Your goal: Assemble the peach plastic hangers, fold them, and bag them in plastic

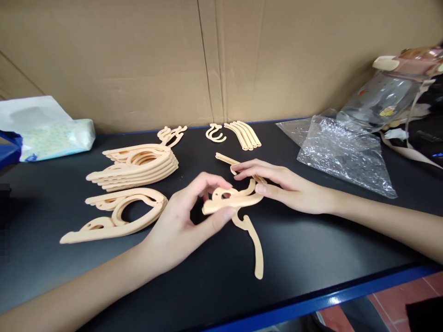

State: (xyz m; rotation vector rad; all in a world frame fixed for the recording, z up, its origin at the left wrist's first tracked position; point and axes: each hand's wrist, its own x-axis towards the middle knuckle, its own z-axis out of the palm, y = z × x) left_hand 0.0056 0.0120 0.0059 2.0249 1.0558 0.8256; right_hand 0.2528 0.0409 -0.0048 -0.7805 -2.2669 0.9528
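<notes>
Partly behind the left hand (187, 214), a beige piece (244, 201).

A black tabletop (297, 258) spread across the view, its blue edge (332, 297) running from six toward four o'clock, with reddish floor tiles (404, 302) showing past it at four. A tall cardboard surface (138, 60) stood behind at twelve. Between nine and ten o'clock sat a soft, pale patterned pack (65, 138) with a white sheet (34, 113) at its top. Near three lay crinkled clear plastic (342, 154), and just beyond, between two and three, a clear bottle (384, 97) with a pinkish lid (415, 67) and small stickers, a beige strap (408, 153) beside it.
</notes>
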